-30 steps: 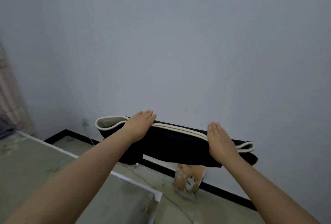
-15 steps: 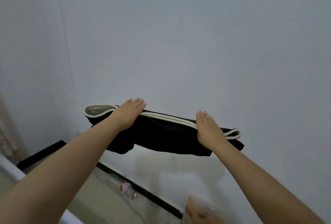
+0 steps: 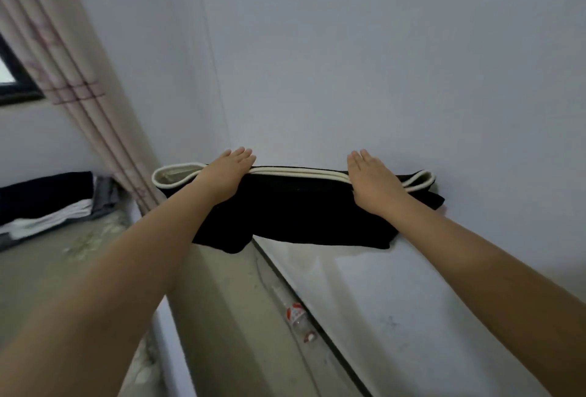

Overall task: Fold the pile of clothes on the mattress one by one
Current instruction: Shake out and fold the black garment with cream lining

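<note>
Two hands are counted: the left hand (image 3: 226, 174) and the right hand (image 3: 374, 184). One black garment with white trim (image 3: 304, 206) is shown. One stack of folded clothes (image 3: 47, 203) is seen on one mattress (image 3: 47, 273). One curtain (image 3: 73, 79), one plastic bottle (image 3: 296, 317) and one window corner (image 3: 12, 79) are counted.

— Where could the hands pass?
— Down toward the mattress (image 3: 47, 269) at lower left, whose near part lies bare. Ahead, the wall (image 3: 380, 63) blocks the way, just behind the black garment (image 3: 295, 206) both hands carry.
— Anything else?
— A stack of folded clothes (image 3: 47, 203) at the mattress's far end at left, the curtain (image 3: 73, 79) beside it, and a plastic bottle (image 3: 296, 317) on the floor strip by the wall.
</note>
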The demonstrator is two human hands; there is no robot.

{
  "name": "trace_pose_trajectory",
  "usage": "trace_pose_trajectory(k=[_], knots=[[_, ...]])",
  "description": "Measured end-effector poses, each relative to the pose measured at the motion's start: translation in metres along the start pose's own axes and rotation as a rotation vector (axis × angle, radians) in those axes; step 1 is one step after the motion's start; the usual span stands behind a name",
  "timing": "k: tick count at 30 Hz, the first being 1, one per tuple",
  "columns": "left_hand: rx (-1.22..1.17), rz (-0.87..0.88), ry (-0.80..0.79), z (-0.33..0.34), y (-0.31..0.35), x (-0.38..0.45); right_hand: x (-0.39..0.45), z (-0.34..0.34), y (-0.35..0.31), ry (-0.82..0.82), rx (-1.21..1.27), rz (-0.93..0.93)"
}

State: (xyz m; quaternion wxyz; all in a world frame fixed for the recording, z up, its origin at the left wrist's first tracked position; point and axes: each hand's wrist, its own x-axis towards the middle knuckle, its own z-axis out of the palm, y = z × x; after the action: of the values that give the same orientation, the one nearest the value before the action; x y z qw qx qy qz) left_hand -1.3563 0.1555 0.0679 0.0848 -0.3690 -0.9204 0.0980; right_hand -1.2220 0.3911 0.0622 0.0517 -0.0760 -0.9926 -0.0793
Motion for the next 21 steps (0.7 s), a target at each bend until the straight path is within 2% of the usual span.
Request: trace_pose_trajectory(k=[5,10,15,21], knots=[[0.002,-0.229,-0.076,0.03,-0.076,-0.009,0.104,0.022,-0.055,0.023,0.091,-0.233],[0.009,-0.44,-0.152,0.056,-0.169,-0.031,0.203,0.024,-0.153,0.029,0.156,-0.452],[0.022,-0.597,-0.206,0.072,-0.277,-0.028,0.312,0.01,-0.251,0.033,0.172,-0.594],[0.062,-0.7,-0.163,0.097,-0.386,-0.003,0.429,0.01,-0.336,0.057,0.192,-0.679]])
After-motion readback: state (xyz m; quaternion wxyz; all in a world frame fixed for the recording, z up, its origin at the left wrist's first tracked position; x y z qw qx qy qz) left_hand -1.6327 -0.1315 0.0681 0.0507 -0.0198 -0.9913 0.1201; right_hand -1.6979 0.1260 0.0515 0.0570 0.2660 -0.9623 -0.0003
